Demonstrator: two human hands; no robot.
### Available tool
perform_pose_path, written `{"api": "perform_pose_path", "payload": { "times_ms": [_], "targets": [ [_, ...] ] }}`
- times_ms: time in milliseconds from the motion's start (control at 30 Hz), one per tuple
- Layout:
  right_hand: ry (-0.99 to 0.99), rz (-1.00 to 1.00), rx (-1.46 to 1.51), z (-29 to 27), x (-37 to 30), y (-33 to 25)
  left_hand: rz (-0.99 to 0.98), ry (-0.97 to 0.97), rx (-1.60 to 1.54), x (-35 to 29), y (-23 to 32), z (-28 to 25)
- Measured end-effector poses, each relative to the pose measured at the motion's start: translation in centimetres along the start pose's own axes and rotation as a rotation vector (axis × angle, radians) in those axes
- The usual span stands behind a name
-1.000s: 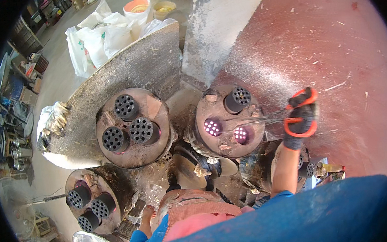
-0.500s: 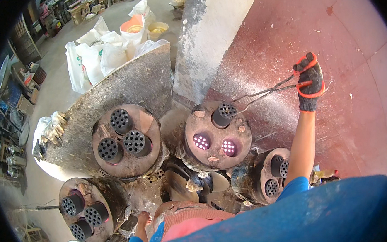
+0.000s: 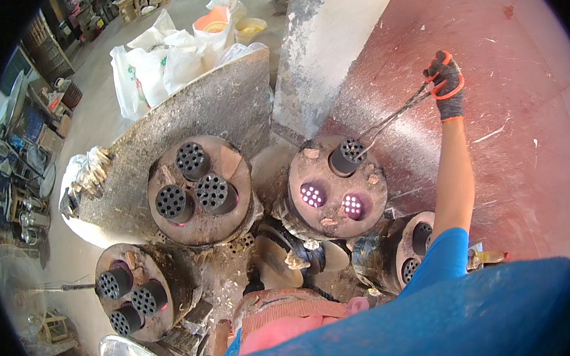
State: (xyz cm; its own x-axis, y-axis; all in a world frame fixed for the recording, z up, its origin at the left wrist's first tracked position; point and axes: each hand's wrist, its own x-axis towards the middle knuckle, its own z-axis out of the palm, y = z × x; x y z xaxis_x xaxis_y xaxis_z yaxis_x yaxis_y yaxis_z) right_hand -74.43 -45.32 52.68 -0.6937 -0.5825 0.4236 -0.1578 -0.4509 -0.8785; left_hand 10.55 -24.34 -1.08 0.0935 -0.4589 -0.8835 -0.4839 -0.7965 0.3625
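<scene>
My right hand point(image 3: 446, 85), in a dark glove with orange trim, is closed around the handles of long metal tongs point(image 3: 395, 117). The tongs' jaws meet a black coal briquette point(image 3: 348, 157) full of round holes, which stands partly out of the rear hole of a round stove point(image 3: 296, 170). Deep in that stove's other two holes, a briquette point(image 3: 312, 194) and a second briquette point(image 3: 353, 206) glow whitish-pink. Low at the bottom, only a bit of my left hand point(image 3: 222, 333) shows beside my clothing; its fingers are hidden.
Another round stove point(image 3: 161, 173) at left holds three raised black briquettes, as does a lower-left stove point(image 3: 138, 256). A stove point(image 3: 404, 241) stands partly behind my right arm. A curved, sooty panel point(image 3: 225, 92) backs the stoves, with white sacks point(image 3: 150, 75) beyond. A reddish wall point(image 3: 513, 93) rises at right.
My right hand has closed further, bringing the tongs' handles together. My left hand has mostly slipped from sight. The whole view has shifted, and the stoves sit farther right and slightly higher in it.
</scene>
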Motion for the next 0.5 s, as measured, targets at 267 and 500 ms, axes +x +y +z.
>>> {"api": "perform_pose_path", "payload": {
  "times_ms": [267,500],
  "targets": [
    [0.006,-0.430,-0.399,9.3,-10.7,-5.0,-0.010,-0.063,0.032,-0.5,3.2,-0.7],
    [0.355,-0.308,-0.222,12.9,-19.2,-8.0,0.083,-0.147,0.119,2.1,7.3,-2.2]
  ]
}}
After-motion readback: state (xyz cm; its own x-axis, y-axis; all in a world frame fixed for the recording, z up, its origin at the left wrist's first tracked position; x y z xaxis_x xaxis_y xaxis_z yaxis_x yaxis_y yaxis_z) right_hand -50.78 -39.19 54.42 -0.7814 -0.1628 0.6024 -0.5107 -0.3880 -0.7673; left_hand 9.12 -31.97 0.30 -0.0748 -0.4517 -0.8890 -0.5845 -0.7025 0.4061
